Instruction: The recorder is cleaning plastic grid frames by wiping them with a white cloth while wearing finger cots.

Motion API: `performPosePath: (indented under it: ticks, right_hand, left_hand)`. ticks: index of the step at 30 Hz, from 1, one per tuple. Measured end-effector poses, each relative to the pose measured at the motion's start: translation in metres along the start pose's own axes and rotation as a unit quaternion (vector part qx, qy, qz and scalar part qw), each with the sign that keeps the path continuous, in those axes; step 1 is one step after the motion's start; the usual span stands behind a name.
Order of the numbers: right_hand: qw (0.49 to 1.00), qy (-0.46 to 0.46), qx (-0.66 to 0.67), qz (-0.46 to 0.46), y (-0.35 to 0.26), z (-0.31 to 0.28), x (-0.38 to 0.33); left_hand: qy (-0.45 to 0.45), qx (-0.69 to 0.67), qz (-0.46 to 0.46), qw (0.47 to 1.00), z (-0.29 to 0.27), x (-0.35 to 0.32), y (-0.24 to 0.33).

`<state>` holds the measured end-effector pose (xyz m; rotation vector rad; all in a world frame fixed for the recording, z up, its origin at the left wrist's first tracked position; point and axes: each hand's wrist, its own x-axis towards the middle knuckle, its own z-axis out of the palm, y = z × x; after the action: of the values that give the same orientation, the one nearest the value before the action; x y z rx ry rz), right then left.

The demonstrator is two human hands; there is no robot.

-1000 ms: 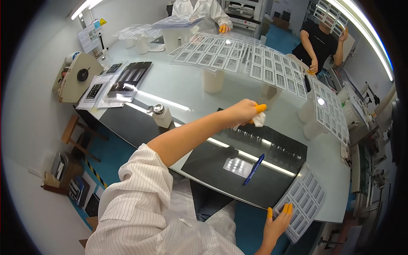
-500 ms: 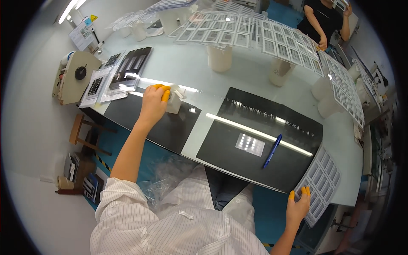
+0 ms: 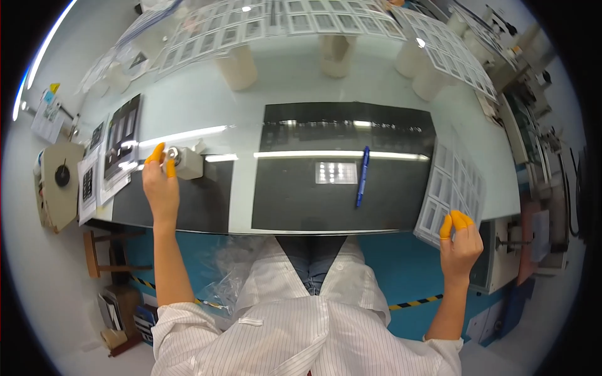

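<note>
A single wide fisheye view looks steeply down from the person's head onto the table (image 3: 376,81), facing forward across it. The person's own lap and striped sleeves fill the lower edge, close by. Straight edges bend toward the rim.

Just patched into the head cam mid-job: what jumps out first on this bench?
Orange finger cots stand out on both hands: the left hand touches a small white bottle at the table's left, and the right hand grips a clear compartment tray at the right edge. Between them lies a large black mat with a blue pen on it.
</note>
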<state>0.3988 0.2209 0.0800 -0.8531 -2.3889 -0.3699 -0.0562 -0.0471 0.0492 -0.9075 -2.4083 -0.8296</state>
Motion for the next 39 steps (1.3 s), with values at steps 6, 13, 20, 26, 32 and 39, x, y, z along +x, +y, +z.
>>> performPosePath:
  ticks: [6,13,20,26,32,39]
  right_hand:
    - [0.975,0.113,0.106,-0.16,-0.046,0.002,0.016]
    - [0.94,0.122,0.24,-0.21,-0.077,0.021,-0.006]
    - [0.894,0.12,0.355,-0.246,-0.115,0.022,-0.017]
    - [0.885,-0.005,0.412,-0.219,-0.127,0.013,-0.034]
    - [0.964,-0.034,0.237,0.112,-0.065,0.012,-0.024]
    - [0.583,0.037,0.725,0.365,-0.088,0.016,-0.018]
  left_hand:
    - [0.019,0.022,-0.006,1.0,0.004,-0.007,-0.036]
    - [0.008,0.032,0.095,0.995,0.002,-0.004,0.006]
    - [-0.343,-0.459,-0.096,0.814,0.024,-0.08,0.142]
    - [-0.525,-0.632,-0.284,0.494,0.047,-0.124,0.221]
    - [-0.444,-0.626,-0.284,0.574,0.037,-0.128,0.163]
    - [-0.39,-0.642,-0.319,0.578,0.013,-0.145,0.137]
